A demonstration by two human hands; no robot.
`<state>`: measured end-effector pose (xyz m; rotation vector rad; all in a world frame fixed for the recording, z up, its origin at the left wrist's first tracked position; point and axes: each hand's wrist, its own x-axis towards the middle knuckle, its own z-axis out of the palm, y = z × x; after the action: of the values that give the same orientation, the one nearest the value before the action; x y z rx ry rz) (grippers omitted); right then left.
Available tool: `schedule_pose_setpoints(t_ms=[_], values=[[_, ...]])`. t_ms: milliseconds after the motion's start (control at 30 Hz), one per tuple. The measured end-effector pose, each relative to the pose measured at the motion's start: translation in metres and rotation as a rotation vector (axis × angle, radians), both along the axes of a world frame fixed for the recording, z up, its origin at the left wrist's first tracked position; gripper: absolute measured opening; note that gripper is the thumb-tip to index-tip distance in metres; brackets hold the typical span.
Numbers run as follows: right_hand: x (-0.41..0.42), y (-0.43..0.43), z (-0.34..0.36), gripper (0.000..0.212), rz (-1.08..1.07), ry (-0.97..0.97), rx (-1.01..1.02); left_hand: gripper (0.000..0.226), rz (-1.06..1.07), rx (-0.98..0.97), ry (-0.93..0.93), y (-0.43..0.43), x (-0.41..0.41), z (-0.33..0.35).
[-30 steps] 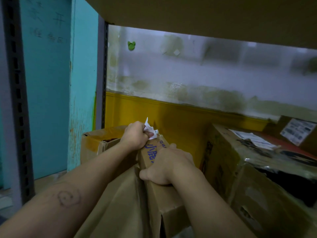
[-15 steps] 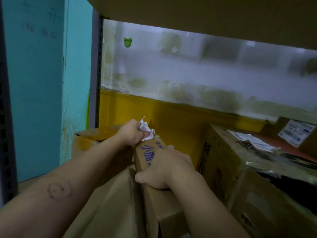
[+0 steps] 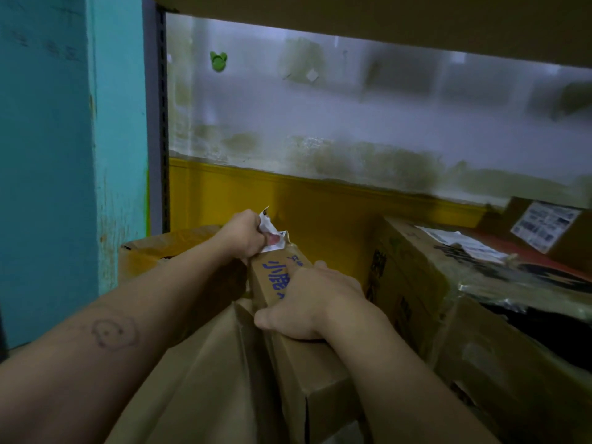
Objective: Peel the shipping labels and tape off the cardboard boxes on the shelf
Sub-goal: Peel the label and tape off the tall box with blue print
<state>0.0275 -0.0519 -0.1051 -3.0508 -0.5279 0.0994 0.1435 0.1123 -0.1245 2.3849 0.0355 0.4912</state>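
narrow box (image 3: 288, 322) between left box (image 3: 166, 248), right box (image 3: 413, 283)

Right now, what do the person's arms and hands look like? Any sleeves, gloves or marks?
The left hand and right hand are bare: no gloves, rings or watch show. No sleeves reach the forearms. The left forearm carries a small drawn outline, round with little bumps.

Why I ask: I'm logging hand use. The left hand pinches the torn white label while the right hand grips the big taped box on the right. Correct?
No. The head view shows the right hand gripping the narrow blue-printed box, not the big one; the left hand does pinch the torn white label.
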Motion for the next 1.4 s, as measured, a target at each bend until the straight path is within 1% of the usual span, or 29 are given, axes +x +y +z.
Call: schedule_pose_setpoints(t_ms=[133,233,467,533,700,867,967,1033,1333,1400], values=[[-0.001,-0.003,-0.001,0.09,0.007,0.0,0.012,0.031,-0.074,-0.006,0.031,0.001,-0.001,0.003],[-0.002,-0.005,0.001,0.088,0.002,0.01,0.017,0.029,-0.109,-0.023,0.06,-0.001,-0.001,0.006],[0.0,-0.01,0.001,0.088,-0.015,0.011,0.032,0.04,-0.185,-0.051,0.036,-0.004,0.006,0.004],[0.0,-0.013,0.001,0.085,-0.027,0.018,0.039,0.039,-0.217,-0.076,0.052,-0.006,0.009,0.003],[0.002,-0.019,0.0,0.084,-0.038,0.04,0.06,0.035,-0.26,-0.05,0.086,-0.009,0.018,0.004],[0.004,-0.025,-0.001,0.081,-0.056,0.057,0.111,0.032,-0.274,0.04,0.11,-0.015,0.03,0.006],[0.005,-0.028,-0.003,0.08,-0.058,0.054,0.137,0.026,-0.337,-0.015,0.161,-0.014,0.037,0.006],[0.006,-0.028,-0.004,0.082,-0.063,0.049,0.134,0.023,-0.354,-0.014,0.171,-0.013,0.041,0.005],[0.004,-0.028,-0.002,0.086,-0.08,0.073,0.129,0.025,-0.417,0.084,0.217,-0.011,0.055,0.014],[0.004,-0.028,-0.001,0.09,-0.085,0.081,0.123,0.031,-0.411,0.132,0.214,-0.011,0.057,0.017]])
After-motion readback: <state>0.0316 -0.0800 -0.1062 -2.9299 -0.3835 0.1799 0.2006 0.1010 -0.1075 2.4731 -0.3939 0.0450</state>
